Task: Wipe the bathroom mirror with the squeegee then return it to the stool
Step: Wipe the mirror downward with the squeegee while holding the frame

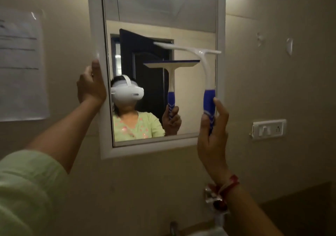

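A white-framed mirror hangs on a beige bathroom wall. A laminated paper sheet is fixed to its left, a switch plate to its lower right, and a tap shows at the bottom edge. The left hand grips the left edge of the mirror's frame. The right hand, a red thread at its wrist, is wrapped round the blue handle of the squeegee, held upright before the right half of the glass. Its white blade lies level at mid-height, apart from its reflection.
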`<state>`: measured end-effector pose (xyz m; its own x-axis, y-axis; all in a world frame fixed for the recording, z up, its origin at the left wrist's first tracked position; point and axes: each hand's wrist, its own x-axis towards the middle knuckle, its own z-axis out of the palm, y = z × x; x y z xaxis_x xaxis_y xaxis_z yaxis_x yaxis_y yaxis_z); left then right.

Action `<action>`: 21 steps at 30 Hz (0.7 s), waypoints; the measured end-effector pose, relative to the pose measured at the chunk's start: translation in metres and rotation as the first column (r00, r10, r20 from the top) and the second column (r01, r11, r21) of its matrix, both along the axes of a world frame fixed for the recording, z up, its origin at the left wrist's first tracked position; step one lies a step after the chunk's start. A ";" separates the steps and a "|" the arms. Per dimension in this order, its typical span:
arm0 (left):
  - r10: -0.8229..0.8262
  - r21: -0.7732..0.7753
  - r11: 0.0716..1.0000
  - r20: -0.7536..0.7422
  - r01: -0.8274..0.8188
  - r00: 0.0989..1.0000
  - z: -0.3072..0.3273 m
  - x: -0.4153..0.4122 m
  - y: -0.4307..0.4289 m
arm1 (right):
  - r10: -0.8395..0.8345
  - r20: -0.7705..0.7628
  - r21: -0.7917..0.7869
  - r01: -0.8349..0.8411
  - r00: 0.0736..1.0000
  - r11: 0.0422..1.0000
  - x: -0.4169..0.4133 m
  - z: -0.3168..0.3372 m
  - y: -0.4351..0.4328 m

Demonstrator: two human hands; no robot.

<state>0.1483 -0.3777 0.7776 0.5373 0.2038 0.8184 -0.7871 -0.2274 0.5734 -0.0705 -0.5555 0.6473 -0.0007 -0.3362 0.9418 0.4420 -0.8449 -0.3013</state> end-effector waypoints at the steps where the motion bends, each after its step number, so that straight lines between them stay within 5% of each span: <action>1: 0.003 0.004 1.000 0.006 -0.003 1.000 -0.001 0.000 0.000 | -0.030 0.010 -0.033 0.031 0.999 0.999 0.002 0.018 -0.007; 10: -0.010 -0.001 1.000 0.034 0.011 0.999 -0.002 -0.004 0.001 | -0.214 0.060 -0.187 0.222 0.975 0.957 0.027 0.131 -0.034; 21: -0.025 -0.013 1.000 0.050 0.025 0.998 -0.002 -0.001 0.002 | -0.170 0.067 -0.143 0.178 0.983 0.974 0.036 0.179 -0.050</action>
